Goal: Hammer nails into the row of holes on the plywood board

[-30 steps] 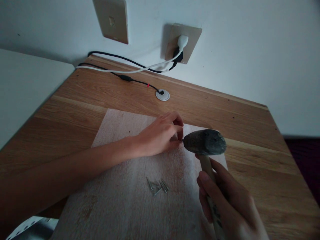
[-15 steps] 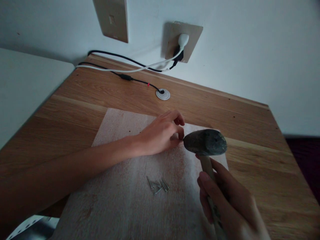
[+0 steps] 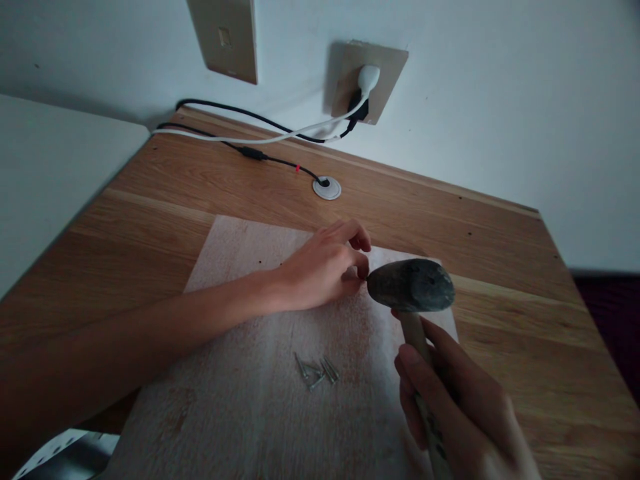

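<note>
The right hand (image 3: 465,400) has its grip around the hammer (image 3: 411,285), just beside the left hand (image 3: 323,270), whose hidden pinch I can't tell is full or empty, so a crooked swing could hurt it or bounce the nails (image 3: 315,371) nearer on the board (image 3: 225,407).

Hammer (image 3: 411,285): dark, worn, rounded head, raised over the right part of the board; pale handle, bearing dark marks, slanting down and to the right. Board (image 3: 225,400): whitish with reddish-brown streaks, lying flat on the wooden bench (image 3: 530,320). Nails (image 3: 313,368): slim, silvery grey, lying loose in a small cluster on the board, some crossing at differing angles.
</note>
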The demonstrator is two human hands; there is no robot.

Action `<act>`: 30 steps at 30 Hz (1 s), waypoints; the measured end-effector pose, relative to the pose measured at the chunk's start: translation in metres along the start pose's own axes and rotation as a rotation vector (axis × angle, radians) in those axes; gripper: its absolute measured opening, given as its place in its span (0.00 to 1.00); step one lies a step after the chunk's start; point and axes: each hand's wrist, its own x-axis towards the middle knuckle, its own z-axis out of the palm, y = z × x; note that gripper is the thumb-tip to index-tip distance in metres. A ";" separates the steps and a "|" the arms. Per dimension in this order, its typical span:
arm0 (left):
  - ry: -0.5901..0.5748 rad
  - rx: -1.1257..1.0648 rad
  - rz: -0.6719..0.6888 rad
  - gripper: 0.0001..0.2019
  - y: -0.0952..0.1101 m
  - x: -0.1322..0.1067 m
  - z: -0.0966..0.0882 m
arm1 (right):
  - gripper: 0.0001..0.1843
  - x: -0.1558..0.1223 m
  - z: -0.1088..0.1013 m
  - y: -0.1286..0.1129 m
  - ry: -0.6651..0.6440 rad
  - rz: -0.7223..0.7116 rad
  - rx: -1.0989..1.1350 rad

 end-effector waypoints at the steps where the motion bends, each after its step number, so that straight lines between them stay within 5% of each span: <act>1: 0.000 -0.001 0.002 0.06 0.000 0.000 0.000 | 0.21 0.000 0.000 -0.001 0.015 -0.005 -0.001; 26: -0.019 -0.012 0.033 0.08 -0.001 0.001 -0.002 | 0.28 -0.003 0.002 -0.002 0.012 0.059 0.026; 30: -0.010 -0.017 0.010 0.03 0.000 0.000 0.000 | 0.31 0.000 0.000 0.002 -0.072 0.040 0.011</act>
